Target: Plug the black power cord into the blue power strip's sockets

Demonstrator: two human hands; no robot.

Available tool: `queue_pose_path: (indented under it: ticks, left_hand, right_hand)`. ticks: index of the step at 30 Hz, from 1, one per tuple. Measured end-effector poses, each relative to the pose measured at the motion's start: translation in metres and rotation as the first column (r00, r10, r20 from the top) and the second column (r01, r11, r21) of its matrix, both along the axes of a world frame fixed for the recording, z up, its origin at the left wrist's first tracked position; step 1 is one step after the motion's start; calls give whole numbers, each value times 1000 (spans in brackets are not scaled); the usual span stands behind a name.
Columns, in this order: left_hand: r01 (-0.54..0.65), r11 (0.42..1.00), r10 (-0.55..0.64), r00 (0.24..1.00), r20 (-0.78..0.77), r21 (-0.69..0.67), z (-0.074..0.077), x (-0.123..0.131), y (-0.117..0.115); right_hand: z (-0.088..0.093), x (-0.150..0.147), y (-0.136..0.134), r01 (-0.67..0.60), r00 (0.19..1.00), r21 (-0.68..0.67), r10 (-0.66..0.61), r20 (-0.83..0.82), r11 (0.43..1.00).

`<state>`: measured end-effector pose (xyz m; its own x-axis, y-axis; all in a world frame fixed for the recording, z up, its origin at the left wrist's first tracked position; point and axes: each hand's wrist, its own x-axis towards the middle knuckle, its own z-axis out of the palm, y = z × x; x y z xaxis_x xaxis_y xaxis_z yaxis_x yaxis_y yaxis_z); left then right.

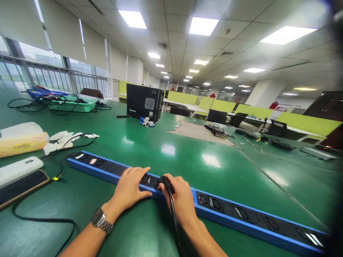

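Note:
A long blue power strip [222, 212] with a black socket face lies slantwise across the green table. My left hand [131, 189], with a metal watch [102, 220] on its wrist, grips the strip across its width left of the middle. Just to its right, my right hand [180, 198] is closed around a black power plug [164, 184], held at the strip's sockets. How deep the plug sits is hidden by the fingers. Its black cord [173, 214] runs down toward the bottom edge of the view.
At left lie a phone [23, 187], a white device [20, 170], a tissue pack [23, 142] and white gloves [64, 139]. Farther back stand a green basket [72, 105] with cables and a black computer case [143, 101]. Loose parts [215, 129] lie at the back right.

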<state>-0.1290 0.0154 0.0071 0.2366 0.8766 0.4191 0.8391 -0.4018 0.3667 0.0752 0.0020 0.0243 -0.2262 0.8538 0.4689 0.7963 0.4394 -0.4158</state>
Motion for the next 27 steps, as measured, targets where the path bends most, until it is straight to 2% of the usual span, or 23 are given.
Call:
queue_pose_path:
  ticks: [4,7,11,13,15,17,19,22,24,27]
  left_hand:
    - [28,999,-27,999,36,-18,4,0,-3]
    - [131,991,-129,985,115,-11,9,4,-9]
    - [290,956,-290,927,236,35,8,13,-15]
    - [311,948,-318,916,246,70,5,17,-15]
    - [283,952,-305,916,260,120,0,20,-12]
    - [228,956,-276,912,304,186,-4,23,-9]
    - [191,951,-271,892,362,242,-5,31,-7]
    - [192,950,-284,860,425,246,-2,57,-7]
    - [201,958,-273,857,437,205,1,83,-9]
    - [226,965,-259,893,369,132,5,122,-10]
  right_hand:
    - [7,-32,4,66,988,-27,-62,144,997]
    - [17,-37,3,38,976,-53,-26,215,998]
    - [22,-28,0,-20,993,-187,41,109,982]
    - [18,-14,-1,-135,990,-256,139,-2,957]
    - [9,12,-2,-199,979,-285,178,-98,938]
    - [-1,46,-1,-130,984,-257,93,-151,958]
    - [-11,86,1,20,983,-190,-55,-178,982]
    - [-24,137,2,211,955,-93,-226,-192,973]
    - [-28,154,1,250,947,-46,-254,-195,967]
    - [-26,153,-4,159,972,8,-156,-173,987]
